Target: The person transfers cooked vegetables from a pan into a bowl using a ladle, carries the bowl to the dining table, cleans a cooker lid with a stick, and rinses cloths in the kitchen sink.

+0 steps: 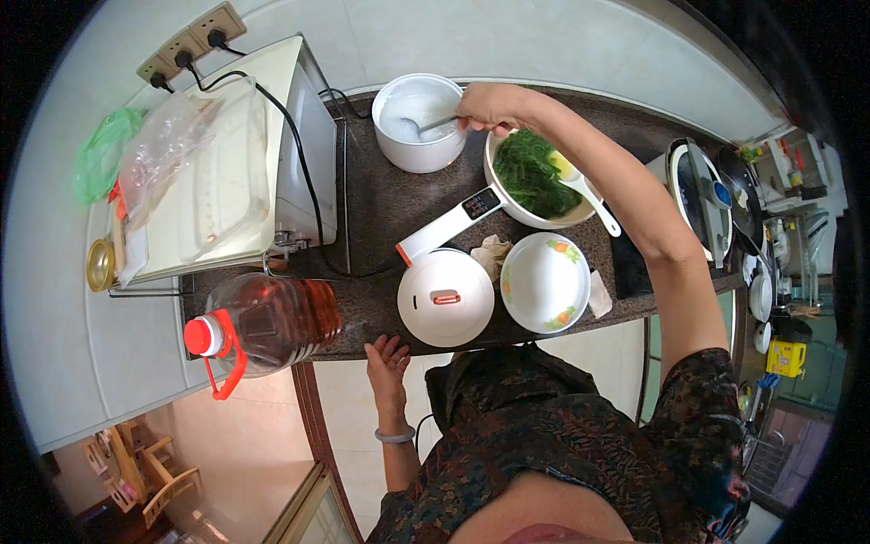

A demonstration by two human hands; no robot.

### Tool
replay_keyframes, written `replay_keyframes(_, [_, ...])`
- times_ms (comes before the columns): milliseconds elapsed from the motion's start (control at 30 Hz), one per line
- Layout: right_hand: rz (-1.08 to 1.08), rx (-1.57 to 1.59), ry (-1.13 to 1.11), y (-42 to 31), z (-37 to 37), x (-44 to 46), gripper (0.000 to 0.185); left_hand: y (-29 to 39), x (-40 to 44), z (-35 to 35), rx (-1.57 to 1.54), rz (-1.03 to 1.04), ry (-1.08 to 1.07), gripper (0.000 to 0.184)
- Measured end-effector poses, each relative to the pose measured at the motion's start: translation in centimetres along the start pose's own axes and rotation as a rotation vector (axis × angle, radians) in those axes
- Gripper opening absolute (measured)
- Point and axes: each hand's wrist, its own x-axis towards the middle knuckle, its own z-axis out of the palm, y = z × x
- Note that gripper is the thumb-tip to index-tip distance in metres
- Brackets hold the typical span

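My right hand (494, 107) is closed round the handle of a metal spoon (437, 124), whose bowl dips into white contents in a white pot (420, 160) near the wall. Beneath my right forearm, a white electric pan (494, 172) holds dark leafy greens (527, 177) and a white ladle (594, 201). My left hand (388, 355) holds nothing, its fingers apart at the counter's front edge. Just beyond it lie a round white lid (446, 317) with a red handle and a white plate (544, 283) with a floral rim.
A large bottle of reddish liquid (281, 317) with a red cap stands at the left front. Behind it is a white appliance (245, 181) with plastic bags on top. A black cable (313, 181) runs across the counter (362, 227). Another lidded cooker (698, 199) is at the right.
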Motion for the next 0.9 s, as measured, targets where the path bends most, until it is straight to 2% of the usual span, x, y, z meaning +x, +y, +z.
replay_keyframes(67, [-0.011,0.054,0.044,1.5,0.6,1.6,0.026,0.1,0.0,-0.1,-0.002,0.005,0.001,0.079])
replay_keyframes(133, [-0.318,-0.597,0.408,2.0,1.3,2.2,0.023,0.1,0.0,-0.2,0.005,0.004,0.002,0.080])
replay_keyframes(167, [-0.317,-0.597,0.408,1.6,1.4,1.6,0.023,0.1,-0.1,-0.3,0.005,0.003,0.002,0.080])
replay_keyframes(233, [-0.142,-0.767,0.417,0.7,1.7,-0.6,0.023,0.1,0.0,-0.5,0.012,0.019,-0.013,0.081])
replay_keyframes(333, [-0.207,-0.887,0.367,0.5,1.8,-2.1,0.022,0.2,0.0,-0.2,0.002,0.020,-0.014,0.082])
replay_keyframes(467, [-0.174,-0.848,0.294,0.2,1.3,-2.8,0.021,-0.1,0.1,-0.1,0.008,0.008,-0.012,0.082])
replay_keyframes(567, [-0.231,-0.753,0.274,1.3,0.9,-1.5,0.021,-0.1,0.2,-0.1,0.014,0.003,-0.032,0.081])
replay_keyframes(667, [-0.273,-0.690,0.013,1.9,1.1,0.0,0.029,-0.1,0.2,0.0,0.012,-0.007,-0.026,0.081])
replay_keyframes(733, [0.076,0.205,-0.097,1.8,1.7,0.0,0.031,0.1,0.1,0.1,0.021,-0.004,-0.023,0.081])
replay_keyframes(867, [0.040,0.341,-0.038,2.4,1.9,0.3,0.030,-0.1,0.1,-0.3,0.003,0.005,-0.015,0.080])
replay_keyframes(900, [-0.148,-0.076,0.155,2.4,1.9,-0.1,0.025,-0.1,0.0,-0.4,0.006,0.007,-0.017,0.080])
